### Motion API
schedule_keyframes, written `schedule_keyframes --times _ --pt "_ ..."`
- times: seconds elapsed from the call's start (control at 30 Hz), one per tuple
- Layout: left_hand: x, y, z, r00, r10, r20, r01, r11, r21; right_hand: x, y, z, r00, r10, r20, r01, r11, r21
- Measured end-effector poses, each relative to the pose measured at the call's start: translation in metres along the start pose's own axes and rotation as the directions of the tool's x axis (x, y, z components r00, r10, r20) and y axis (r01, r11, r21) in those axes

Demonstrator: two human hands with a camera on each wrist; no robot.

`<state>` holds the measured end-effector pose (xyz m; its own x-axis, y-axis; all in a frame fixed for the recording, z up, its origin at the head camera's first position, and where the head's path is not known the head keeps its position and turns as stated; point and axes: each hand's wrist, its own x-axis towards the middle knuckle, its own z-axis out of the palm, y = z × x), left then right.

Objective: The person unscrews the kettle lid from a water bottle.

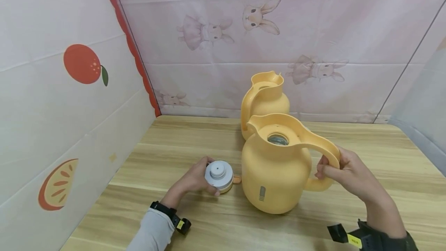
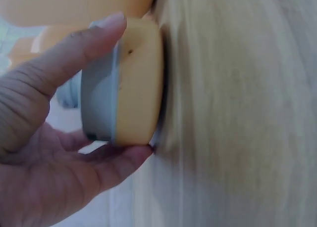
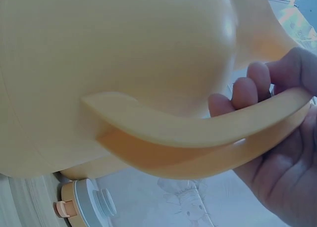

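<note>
My left hand (image 1: 198,177) grips a round jug lid (image 1: 218,175) at its sides, thumb and fingers spread around it. The lid lies upside down, grey plug side up, yellow cap (image 2: 141,83) toward the table. Its orange tab (image 1: 237,179) points at the yellow thermos jug (image 1: 275,177). The right hand (image 1: 352,169) holds that jug by its handle (image 3: 163,133), fingers curled through the loop. The jug is upright and lidless, its round mouth (image 1: 278,139) showing. Whether its base touches the table is unclear.
A second yellow jug (image 1: 270,104), also lidless, stands behind the first, partly hidden. In the right wrist view another grey-and-yellow lid (image 3: 89,202) sits on the table beyond the jug, hidden from the head view. Printed cloth walls (image 1: 216,88) border the wooden table (image 1: 188,135).
</note>
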<state>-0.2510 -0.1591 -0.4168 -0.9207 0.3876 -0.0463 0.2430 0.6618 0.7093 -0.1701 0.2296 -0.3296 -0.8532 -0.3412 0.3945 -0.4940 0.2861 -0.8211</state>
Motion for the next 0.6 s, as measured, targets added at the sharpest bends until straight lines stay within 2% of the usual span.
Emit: schedule_keyframes --times 0.17,0.33,0.6 --pt "-0.0027 -0.0059 -0.0028 0.998 0.057 0.028 -0.055 0.995 -0.079 0.0 -0.0003 -0.0005 1.0 -0.005 0.011 0.005 1.0 0.005" --pt "-0.0028 -0.0087 -0.0025 0.998 0.061 0.026 -0.058 0.993 -0.104 0.0004 -0.0006 -0.0008 1.0 0.002 0.011 -0.002 1.0 -0.001" --pt "-0.0032 -0.0077 -0.0027 0.999 0.047 0.025 -0.044 0.995 -0.091 0.0005 0.0004 -0.0011 1.0 -0.018 0.02 0.018 1.0 -0.006"
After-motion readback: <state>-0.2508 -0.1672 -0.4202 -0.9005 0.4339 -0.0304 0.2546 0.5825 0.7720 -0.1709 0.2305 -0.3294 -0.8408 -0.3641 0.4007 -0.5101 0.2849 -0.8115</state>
